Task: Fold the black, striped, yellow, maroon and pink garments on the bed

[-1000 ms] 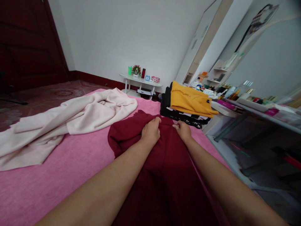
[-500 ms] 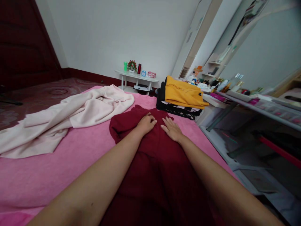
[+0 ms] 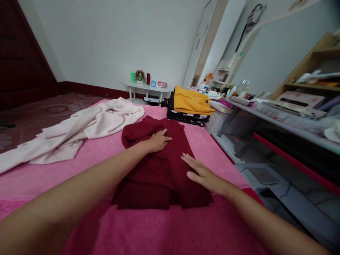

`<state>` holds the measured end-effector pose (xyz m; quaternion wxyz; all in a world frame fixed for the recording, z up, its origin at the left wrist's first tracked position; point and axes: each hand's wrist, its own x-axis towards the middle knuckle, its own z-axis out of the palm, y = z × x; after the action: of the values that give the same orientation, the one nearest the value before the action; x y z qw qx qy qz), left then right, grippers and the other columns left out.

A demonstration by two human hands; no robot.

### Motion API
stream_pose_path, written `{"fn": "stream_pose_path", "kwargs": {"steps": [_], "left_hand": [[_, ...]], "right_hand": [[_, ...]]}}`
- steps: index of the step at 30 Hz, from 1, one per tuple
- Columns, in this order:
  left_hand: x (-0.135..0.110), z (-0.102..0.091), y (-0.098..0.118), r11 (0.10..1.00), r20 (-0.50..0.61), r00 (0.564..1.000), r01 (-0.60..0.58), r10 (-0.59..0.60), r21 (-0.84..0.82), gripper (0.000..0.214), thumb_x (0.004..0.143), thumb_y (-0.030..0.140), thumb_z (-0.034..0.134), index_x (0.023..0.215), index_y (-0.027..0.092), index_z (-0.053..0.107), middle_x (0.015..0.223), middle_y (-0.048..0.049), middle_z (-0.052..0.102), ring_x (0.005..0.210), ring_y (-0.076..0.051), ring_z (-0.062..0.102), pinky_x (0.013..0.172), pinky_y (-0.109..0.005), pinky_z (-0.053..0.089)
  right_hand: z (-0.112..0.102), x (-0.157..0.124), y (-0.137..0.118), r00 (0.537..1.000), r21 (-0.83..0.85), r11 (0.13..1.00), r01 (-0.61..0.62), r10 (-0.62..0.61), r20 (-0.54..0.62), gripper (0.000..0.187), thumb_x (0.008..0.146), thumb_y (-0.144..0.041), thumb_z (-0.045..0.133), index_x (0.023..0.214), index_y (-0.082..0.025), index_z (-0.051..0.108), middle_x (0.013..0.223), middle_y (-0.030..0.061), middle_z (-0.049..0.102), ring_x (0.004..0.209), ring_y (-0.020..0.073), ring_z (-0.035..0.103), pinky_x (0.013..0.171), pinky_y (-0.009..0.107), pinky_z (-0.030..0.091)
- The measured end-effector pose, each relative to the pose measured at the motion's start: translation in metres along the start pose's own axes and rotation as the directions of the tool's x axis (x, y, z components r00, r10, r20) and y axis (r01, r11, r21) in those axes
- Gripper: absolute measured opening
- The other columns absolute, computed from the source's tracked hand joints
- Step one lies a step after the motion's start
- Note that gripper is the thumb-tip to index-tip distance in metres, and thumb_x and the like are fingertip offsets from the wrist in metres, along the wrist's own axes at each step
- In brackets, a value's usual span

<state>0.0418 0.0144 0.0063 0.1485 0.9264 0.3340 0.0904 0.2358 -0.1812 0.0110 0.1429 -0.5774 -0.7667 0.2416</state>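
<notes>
Resting loosely spread on the dark-red cloth garment (image 3: pixel 159 173), your left grip (image 3: pixel 158 141) has the garment's bunched end just beyond; its long axis runs away from you. Your right grip (image 3: pixel 206 177), fingers extended, is over its right side.

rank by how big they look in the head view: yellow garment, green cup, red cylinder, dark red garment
1. Dark red garment
2. Yellow garment
3. Green cup and red cylinder: too alike to rank
</notes>
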Motion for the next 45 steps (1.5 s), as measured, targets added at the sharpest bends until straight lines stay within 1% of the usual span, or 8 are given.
{"fn": "stream_pose_path", "kwargs": {"steps": [6, 11, 15, 19, 24, 31, 39, 45], "left_hand": [[-0.052, -0.016, 0.024, 0.914, -0.003, 0.928, -0.367, 0.372, -0.175, 0.042, 0.077, 0.011, 0.055, 0.117, 0.022, 0.064, 0.143, -0.0091, 0.042, 0.130, -0.024, 0.041, 0.109, -0.035, 0.031], [-0.078, -0.011, 0.032, 0.901, 0.021, 0.925, -0.365, 0.380, -0.233, 0.039, 0.075, 0.038, 0.068, 0.113, 0.027, 0.066, 0.143, -0.0073, 0.043, 0.136, -0.031, 0.029, 0.109, -0.046, 0.026], [-0.080, -0.015, 0.029, 0.882, -0.014, 0.933, -0.345, 0.360, -0.320, 0.022, 0.084, 0.035, 0.058, 0.093, 0.021, 0.072, 0.123, -0.0080, 0.061, 0.119, -0.024, 0.052, 0.101, -0.037, 0.039], [-0.073, -0.030, 0.013, 0.951, -0.316, 0.932, -0.246, 0.179, -0.186, 0.016, 0.082, 0.022, 0.055, 0.084, 0.019, 0.070, 0.099, -0.0046, 0.069, 0.093, -0.018, 0.063, 0.088, -0.030, 0.047], [-0.059, -0.046, -0.034, 0.992, -0.616, 0.785, 0.121, -0.068, 0.045, 0.037, 0.073, 0.020, 0.061, 0.110, 0.019, 0.063, 0.119, -0.0084, 0.059, 0.112, -0.025, 0.053, 0.099, -0.036, 0.039], [-0.044, -0.040, -0.101, 0.736, -0.335, 0.671, 0.495, -0.662, -0.463, 0.044, 0.053, 0.043, 0.079, 0.085, 0.014, 0.068, 0.082, -0.0105, 0.070, 0.086, -0.031, 0.064, 0.077, -0.036, 0.048], [-0.034, -0.063, -0.102, 0.619, -0.430, 0.498, 0.314, -0.753, -0.720, 0.022, 0.067, 0.023, 0.066, 0.086, 0.015, 0.060, 0.067, -0.0023, 0.066, 0.068, -0.019, 0.065, 0.061, -0.026, 0.049], [-0.001, -0.110, -0.050, 0.675, -0.603, 0.459, -0.010, -0.652, -0.738, 0.036, 0.069, 0.010, 0.052, 0.105, 0.016, 0.052, 0.090, -0.0018, 0.066, 0.075, -0.012, 0.064, 0.067, -0.021, 0.051]], "right_hand": [[0.015, -0.066, -0.037, 0.981, -0.203, 0.976, 0.074, -0.108, -0.163, 0.062, 0.073, -0.051, 0.069, 0.130, -0.030, 0.051, 0.136, 0.0089, 0.046, 0.124, 0.0294, 0.041, 0.103, 0.047, 0.032], [0.027, -0.065, -0.068, 0.989, -0.194, 0.981, 0.032, -0.059, -0.133, 0.027, 0.082, -0.017, 0.058, 0.107, -0.024, 0.063, 0.094, 0.0031, 0.063, 0.087, 0.0176, 0.056, 0.078, 0.031, 0.042], [0.008, -0.044, -0.087, 0.996, -0.024, 0.996, 0.087, -0.087, 0.020, 0.016, 0.086, -0.030, 0.055, 0.079, -0.021, 0.067, 0.069, -0.0030, 0.063, 0.061, 0.0099, 0.054, 0.059, 0.023, 0.038], [-0.007, 0.014, -0.074, 0.971, -0.050, 0.994, 0.095, -0.104, -0.216, 0.030, 0.091, -0.034, 0.046, 0.075, -0.019, 0.066, 0.073, -0.0002, 0.065, 0.066, 0.0115, 0.058, 0.064, 0.023, 0.041], [0.007, 0.102, -0.029, 0.897, -0.117, 0.987, -0.113, 0.051, -0.439, 0.051, 0.086, -0.036, 0.051, 0.131, -0.013, 0.049, 0.135, 0.0133, 0.049, 0.124, 0.0236, 0.045, 0.102, 0.036, 0.034], [0.026, 0.131, 0.002, 0.922, -0.149, 0.954, -0.261, 0.201, -0.331, 0.065, 0.091, -0.060, 0.024, 0.141, -0.021, 0.037, 0.152, 0.0049, 0.026, 0.141, 0.0234, 0.016, 0.113, 0.048, 0.010], [0.025, 0.127, 0.009, 0.877, -0.049, 0.988, -0.148, 0.108, -0.468, 0.047, 0.093, -0.047, 0.037, 0.124, -0.019, 0.058, 0.139, 0.0083, 0.047, 0.132, 0.0223, 0.036, 0.111, 0.042, 0.021], [0.024, 0.126, 0.019, 0.767, 0.329, 0.944, 0.038, 0.183, -0.614, 0.054, 0.089, -0.054, 0.040, 0.121, -0.015, 0.058, 0.129, 0.0115, 0.057, 0.119, 0.0217, 0.051, 0.106, 0.038, 0.033]]}}
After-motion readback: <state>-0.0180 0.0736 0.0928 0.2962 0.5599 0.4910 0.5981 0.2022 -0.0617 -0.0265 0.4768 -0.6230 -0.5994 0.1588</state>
